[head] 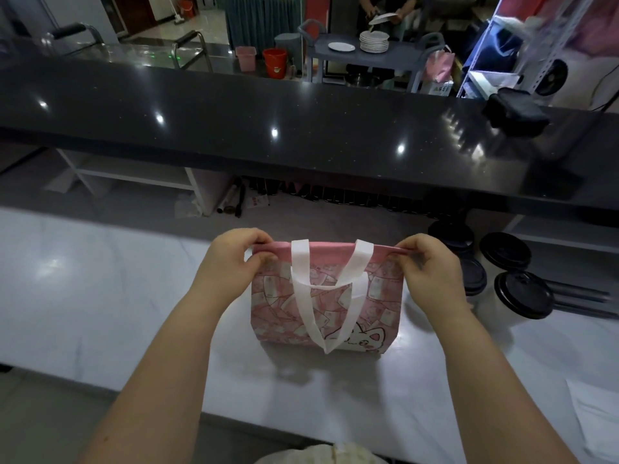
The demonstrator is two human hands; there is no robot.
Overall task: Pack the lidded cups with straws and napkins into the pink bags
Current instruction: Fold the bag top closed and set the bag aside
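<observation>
Pink non-woven fabric bag (pixel 284 306) with a cartoon cat print and white strap handles (pixel 310 309) stands upright on the pale, marble-patterned table (pixel 100 296), straight in front of the person. Both bare hands are on its top edge. The left hand (pixel 231 262) pinches the left end of the rim, fingers curled over the fabric with the thumb beneath. The right hand (pixel 432 269) pinches the right end in the same way. Between them the rim runs as a straight line, and whether the mouth is parted cannot be told from this angle. One white handle falls forward over the printed face of the bag, its loop hanging near the bottom edge.

Just to the right of the bag, on the same table, stands a group of pale cups with black plastic lids (pixel 524 294), the nearest one close to the right wrist and the others behind it toward the table's far edge. Dark, thin straws (pixel 579 296) lie flat beside the cups, farther right. White paper napkins (pixel 596 413) lie at the table's near right corner, well apart from the bag.

Beyond the table runs a long, glossy black counter (pixel 301 112). Past it, a grey cart holds a stack of white plates (pixel 374 41).
</observation>
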